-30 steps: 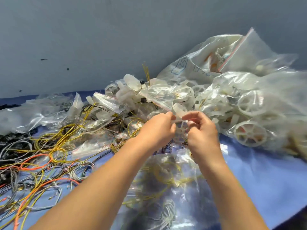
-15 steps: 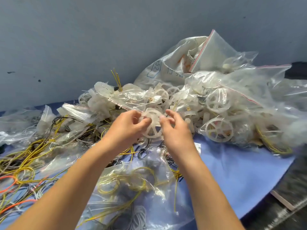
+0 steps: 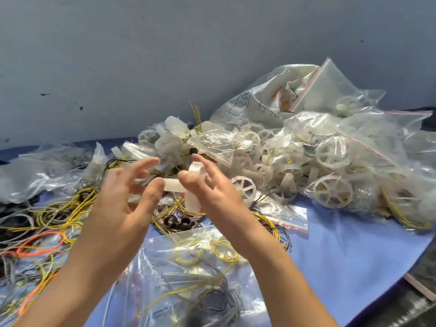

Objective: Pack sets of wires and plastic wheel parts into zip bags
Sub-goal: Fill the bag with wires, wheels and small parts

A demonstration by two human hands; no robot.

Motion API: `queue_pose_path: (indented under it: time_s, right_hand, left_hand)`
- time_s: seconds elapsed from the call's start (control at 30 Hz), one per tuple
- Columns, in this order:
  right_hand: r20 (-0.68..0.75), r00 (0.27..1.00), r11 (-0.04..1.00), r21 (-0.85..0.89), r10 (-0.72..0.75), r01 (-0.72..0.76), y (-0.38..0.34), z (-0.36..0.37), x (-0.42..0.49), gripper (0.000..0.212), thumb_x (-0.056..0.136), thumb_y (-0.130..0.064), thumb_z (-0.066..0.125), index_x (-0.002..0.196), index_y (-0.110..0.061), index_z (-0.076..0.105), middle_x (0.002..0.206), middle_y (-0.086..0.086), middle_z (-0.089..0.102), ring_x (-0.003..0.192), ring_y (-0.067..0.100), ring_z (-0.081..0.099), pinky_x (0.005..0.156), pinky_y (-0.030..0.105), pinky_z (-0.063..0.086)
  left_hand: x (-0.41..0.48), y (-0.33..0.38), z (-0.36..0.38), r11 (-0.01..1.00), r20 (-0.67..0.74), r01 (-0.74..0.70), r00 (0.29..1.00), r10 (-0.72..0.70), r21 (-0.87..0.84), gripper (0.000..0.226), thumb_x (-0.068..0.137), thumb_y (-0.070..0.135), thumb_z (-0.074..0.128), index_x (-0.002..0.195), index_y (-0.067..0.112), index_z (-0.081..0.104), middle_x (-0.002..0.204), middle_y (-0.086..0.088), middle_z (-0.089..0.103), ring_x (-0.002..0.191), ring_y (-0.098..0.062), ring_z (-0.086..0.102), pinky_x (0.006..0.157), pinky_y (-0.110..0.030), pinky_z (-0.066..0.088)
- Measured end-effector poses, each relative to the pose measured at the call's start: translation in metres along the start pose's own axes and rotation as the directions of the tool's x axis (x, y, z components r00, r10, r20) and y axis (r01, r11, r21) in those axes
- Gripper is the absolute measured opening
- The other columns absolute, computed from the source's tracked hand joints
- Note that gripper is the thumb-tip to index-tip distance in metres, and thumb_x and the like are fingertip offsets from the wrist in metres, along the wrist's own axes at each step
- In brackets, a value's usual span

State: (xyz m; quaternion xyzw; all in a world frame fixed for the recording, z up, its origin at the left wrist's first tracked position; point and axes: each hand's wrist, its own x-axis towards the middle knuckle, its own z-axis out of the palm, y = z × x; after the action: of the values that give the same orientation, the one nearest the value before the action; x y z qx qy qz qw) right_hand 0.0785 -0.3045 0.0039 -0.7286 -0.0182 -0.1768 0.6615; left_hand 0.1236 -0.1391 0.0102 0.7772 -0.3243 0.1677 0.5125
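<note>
1. Blue cloth tabletop (image 3: 342, 251) lies beneath us.
2. Our left hand (image 3: 118, 208) and right hand (image 3: 217, 199), fingers splayed, pinch a white translucent plastic wheel part (image 3: 173, 186) between the thumbs.
3. We should grip firmly, then lower it into the clear wire-filled zip bag (image 3: 188, 267) at six o'clock.

Showing left hand (image 3: 118, 208), right hand (image 3: 217, 201), one blurred part (image 3: 173, 186).
Heaping past counting: wheels (image 3: 245, 188), bags (image 3: 188, 279), wires (image 3: 70, 208); one orange wire (image 3: 53, 233).
</note>
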Motion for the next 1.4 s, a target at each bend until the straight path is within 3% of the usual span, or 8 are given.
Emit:
queue_pose_path:
  time_s: [0.23,0.33,0.4,0.5,0.63,0.8,1.17,1.4]
  right_hand:
    - [0.196,0.980,0.999,-0.027,0.031,-0.026,-0.003,0.040,-0.006,0.073,0.083,-0.066,0.058,0.147,-0.041,0.035,0.125,-0.022,0.059,0.113,-0.005,0.059,0.091,0.021,0.051]
    - [0.169,0.984,0.979,-0.184,-0.053,0.084,-0.003,0.044,-0.011,0.052,0.095,-0.049,0.052,0.144,-0.033,0.043,0.120,-0.023,0.057,0.109,-0.007,0.058,0.093,0.020,0.045]
    - [0.226,0.962,0.876,-0.419,-0.154,0.238,0.001,0.046,-0.016,0.036,0.101,-0.013,0.048,0.128,-0.032,0.060,0.126,-0.013,0.055,0.113,0.000,0.054,0.097,0.023,0.042]
    - [0.460,0.873,0.625,-0.637,-0.163,0.452,0.014,0.063,-0.024,0.060,0.084,0.009,0.042,0.114,-0.037,0.067,0.140,-0.006,0.046,0.126,0.017,0.045,0.104,0.036,0.036]
    - [0.545,0.831,0.382,-0.749,-0.108,0.541,0.028,0.075,-0.028,0.049,0.083,0.002,0.050,0.107,-0.040,0.063,0.154,-0.006,0.029,0.140,0.019,0.025,0.111,0.035,0.021]
    - [0.395,0.879,0.509,-0.717,-0.267,0.477,0.028,0.069,-0.023,0.021,0.084,0.000,0.056,0.085,-0.021,0.061,0.146,0.006,0.044,0.131,0.026,0.043,0.100,0.044,0.040]
    - [0.151,0.942,0.865,-0.373,-0.300,0.335,0.001,0.058,-0.019,0.038,0.078,0.013,0.042,0.069,-0.024,0.048,0.120,-0.004,0.057,0.116,0.005,0.054,0.092,0.026,0.046]
    - [0.112,0.964,0.882,-0.390,-0.240,0.265,-0.006,0.047,-0.021,0.045,0.082,0.016,0.045,0.066,-0.027,0.048,0.119,0.001,0.059,0.112,0.009,0.055,0.094,0.038,0.046]
  left_hand:
    - [-0.021,-0.020,-0.042,0.962,0.153,0.169,0.979,-0.138,-0.212,0.022,0.087,0.035,0.056,0.103,0.041,0.070,0.081,0.005,0.071,0.071,-0.007,0.066,0.060,-0.023,0.054]
    - [-0.029,-0.041,-0.073,0.847,0.110,0.430,0.902,-0.417,-0.314,0.026,0.084,0.036,0.059,0.099,0.018,0.072,0.068,-0.002,0.061,0.059,-0.012,0.061,0.049,-0.024,0.053]
    - [-0.037,-0.056,-0.091,0.640,0.162,0.650,0.743,-0.650,-0.409,0.027,0.080,0.037,0.060,0.084,0.010,0.065,0.060,-0.002,0.055,0.050,-0.012,0.058,0.042,-0.023,0.050]
    - [-0.052,-0.071,-0.103,0.348,0.328,0.827,0.510,-0.795,-0.442,0.027,0.076,0.034,0.064,0.080,0.008,0.056,0.056,-0.003,0.054,0.045,-0.012,0.057,0.037,-0.022,0.048]
    - [-0.066,-0.072,-0.108,0.238,0.512,0.868,0.457,-0.728,-0.437,0.030,0.062,0.026,0.074,0.081,0.003,0.071,0.066,-0.008,0.059,0.050,-0.014,0.060,0.035,-0.021,0.046]
    - [-0.070,-0.066,-0.101,0.257,0.626,0.885,0.458,-0.631,-0.389,0.026,0.080,0.015,0.065,0.098,-0.001,0.074,0.077,-0.014,0.060,0.055,-0.017,0.058,0.038,-0.024,0.048]
    - [-0.044,-0.037,-0.060,0.574,0.606,0.761,0.618,-0.500,-0.302,0.026,0.097,0.016,0.052,0.111,0.000,0.068,0.089,-0.012,0.069,0.052,-0.014,0.053,0.042,-0.021,0.043]
    - [-0.046,-0.033,-0.072,0.887,0.348,0.345,0.826,-0.443,0.307,0.021,0.099,0.022,0.049,0.091,0.021,0.068,0.074,0.003,0.067,0.051,-0.013,0.060,0.044,-0.032,0.049]
